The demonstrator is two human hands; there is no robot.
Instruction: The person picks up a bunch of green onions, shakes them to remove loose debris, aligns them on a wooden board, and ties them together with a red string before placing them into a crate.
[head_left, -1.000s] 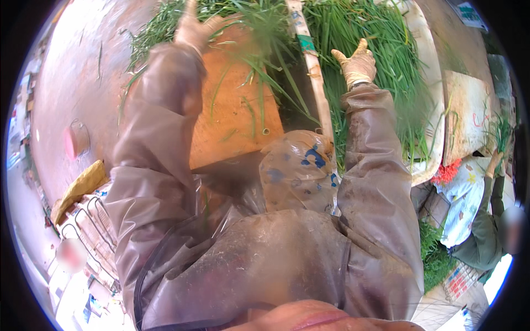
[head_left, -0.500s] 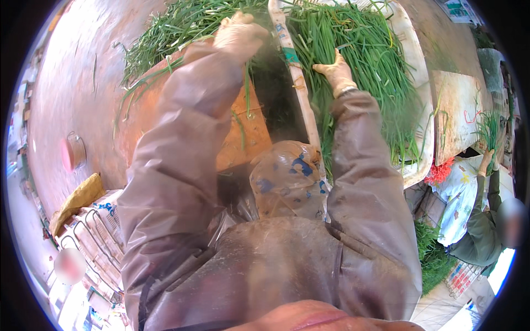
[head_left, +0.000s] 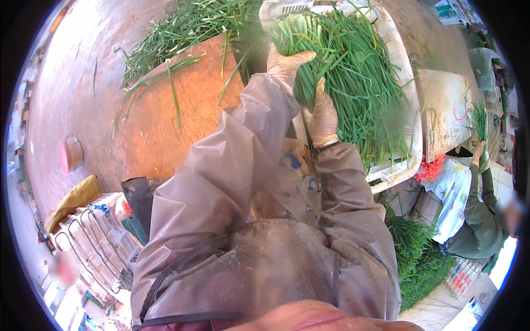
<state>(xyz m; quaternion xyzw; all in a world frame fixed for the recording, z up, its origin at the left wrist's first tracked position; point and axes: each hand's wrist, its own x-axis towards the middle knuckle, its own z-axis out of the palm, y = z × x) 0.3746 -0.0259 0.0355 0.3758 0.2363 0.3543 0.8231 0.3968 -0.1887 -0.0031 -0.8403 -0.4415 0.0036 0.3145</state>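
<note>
Two gloved hands here, both at the near-left side of the long green stalks [head_left: 359, 83] piled in the one white tub [head_left: 417, 140]. The left hand [head_left: 284, 67] has its thumb sticking out wide to the right, with the pale ends of the bunch just beyond it. Its other fingers are mostly lost behind the greens, so I can't tell how tightly they're closed.

The right hand [head_left: 323, 117] is nearer the body, thumb up along the edge of the stalks — fingers mostly tucked out of sight, so no idea whether they're gripping. Stalks are way too tangled to count.

Left of the left-hand fingers there's one orange board [head_left: 204, 99] with a few loose blades on it, and past that one loose heap of greens [head_left: 187, 30], cut off at the top. Well off to the right of the right-hand fingers, one co-worker's hand [head_left: 478, 148] holds one small bunch [head_left: 479, 118] — that person's face is blurred. One more green pile [head_left: 414, 265] sits below, partly hidden by the right sleeve.
</note>
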